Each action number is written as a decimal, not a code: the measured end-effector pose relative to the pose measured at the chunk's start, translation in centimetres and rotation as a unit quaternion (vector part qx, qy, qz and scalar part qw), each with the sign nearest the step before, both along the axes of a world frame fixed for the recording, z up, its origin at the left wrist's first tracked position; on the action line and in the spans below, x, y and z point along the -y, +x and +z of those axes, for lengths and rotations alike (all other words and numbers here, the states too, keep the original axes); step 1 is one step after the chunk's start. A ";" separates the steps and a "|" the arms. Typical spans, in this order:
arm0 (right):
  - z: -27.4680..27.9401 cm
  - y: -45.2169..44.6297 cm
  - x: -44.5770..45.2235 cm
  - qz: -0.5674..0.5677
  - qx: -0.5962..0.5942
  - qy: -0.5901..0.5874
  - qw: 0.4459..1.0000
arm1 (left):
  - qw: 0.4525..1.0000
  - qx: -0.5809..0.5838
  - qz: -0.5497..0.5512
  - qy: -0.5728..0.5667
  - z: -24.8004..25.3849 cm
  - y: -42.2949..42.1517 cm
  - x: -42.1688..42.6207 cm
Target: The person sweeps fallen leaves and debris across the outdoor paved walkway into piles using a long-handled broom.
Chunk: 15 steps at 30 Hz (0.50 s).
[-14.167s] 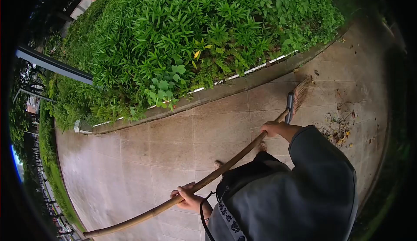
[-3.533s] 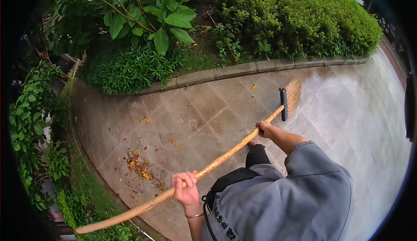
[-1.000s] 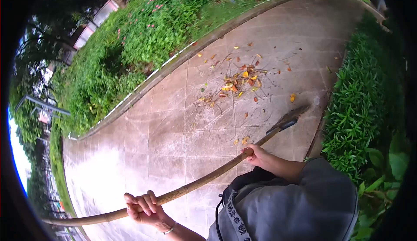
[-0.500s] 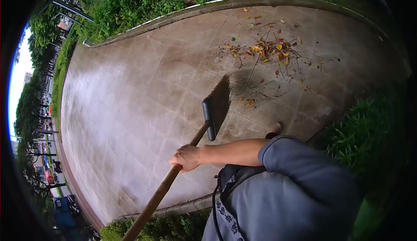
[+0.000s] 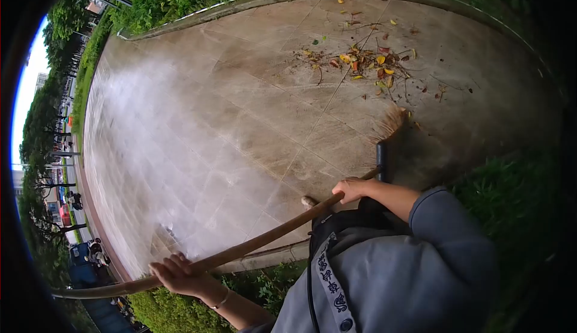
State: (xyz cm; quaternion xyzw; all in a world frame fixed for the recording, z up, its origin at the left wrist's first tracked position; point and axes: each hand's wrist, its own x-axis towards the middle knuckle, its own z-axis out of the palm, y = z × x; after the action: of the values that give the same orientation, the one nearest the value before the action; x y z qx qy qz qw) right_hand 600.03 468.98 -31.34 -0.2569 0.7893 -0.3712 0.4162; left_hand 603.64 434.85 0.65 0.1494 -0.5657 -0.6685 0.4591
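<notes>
A long-handled broom (image 5: 258,245) slants across the lower part of the view, its wooden handle looking curved. My right hand (image 5: 348,190) is closed round the handle close to the black broom head (image 5: 381,156). Farther up the handle, at lower left, my left hand (image 5: 179,275) wraps round it, a bracelet on that wrist. Tan bristles (image 5: 392,124) spread on the paving just on the near side of a loose heap of yellow and brown leaves (image 5: 380,61) and thin twigs.
Pale, shiny paving (image 5: 186,153) stretches to the left. A curb (image 5: 240,10) with green plants behind it borders the far side. Grass (image 5: 511,195) lies at right, and a hedge (image 5: 180,309) at the near edge. One shoe (image 5: 309,201) shows beside the handle. Parked vehicles stand at far left.
The broom head has swung right and nearer my body, its bristles now by the heap's near side. My right hand moved right with it; my left hand has come into view on the handle.
</notes>
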 end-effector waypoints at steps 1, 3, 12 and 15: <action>-1.5 0.6 -4.9 -0.022 0.001 0.041 0.999 | 0.998 0.024 -0.025 0.059 -3.2 0.5 -3.0; -4.1 1.8 -13.8 -0.075 -0.022 0.090 0.993 | 0.985 0.072 -0.075 0.135 -8.4 1.8 -9.5; 5.7 -1.5 -17.4 -0.017 -0.122 0.142 0.982 | 0.971 -0.010 -0.088 0.222 -5.4 7.0 -10.4; 8.2 -3.6 -8.8 -0.023 -0.204 0.013 0.979 | 0.993 -0.103 -0.055 0.020 2.4 12.9 -6.1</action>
State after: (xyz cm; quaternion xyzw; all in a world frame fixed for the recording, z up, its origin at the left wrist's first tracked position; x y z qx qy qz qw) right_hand 596.40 477.83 -23.10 -0.3030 0.8682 -0.3102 0.2413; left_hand 616.59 440.96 3.08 0.0577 -0.5091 -0.7158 0.4745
